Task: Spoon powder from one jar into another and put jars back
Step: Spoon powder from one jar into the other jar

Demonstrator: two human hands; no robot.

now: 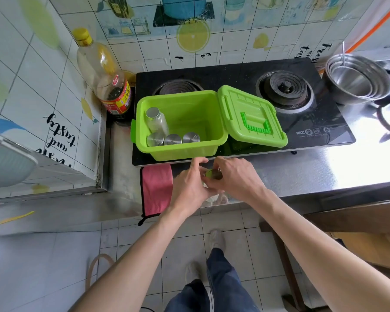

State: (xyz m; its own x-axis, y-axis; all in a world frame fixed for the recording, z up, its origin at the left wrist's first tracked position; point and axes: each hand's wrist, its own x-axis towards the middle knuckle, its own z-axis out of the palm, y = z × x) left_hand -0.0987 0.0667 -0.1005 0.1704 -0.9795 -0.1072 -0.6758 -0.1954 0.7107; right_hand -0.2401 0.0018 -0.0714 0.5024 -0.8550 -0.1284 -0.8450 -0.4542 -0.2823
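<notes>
Bright daylight, steel countertop (358,163) glare at right, fisheye-bent edges.

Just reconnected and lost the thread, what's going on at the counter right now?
A person holds a small clear glass jar at the edge of the steel counter: the left hand grips its body, the right hand curls over its top. Whether it is being opened or closed is unclear. Behind, an open green plastic box on the black stove holds four metal-lidded jars.

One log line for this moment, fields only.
phase: jar handled at counter edge | left hand: grips jar | right hand: pinches jar top | green box: open, four jars inside | box lid: beside it on stove
</notes>
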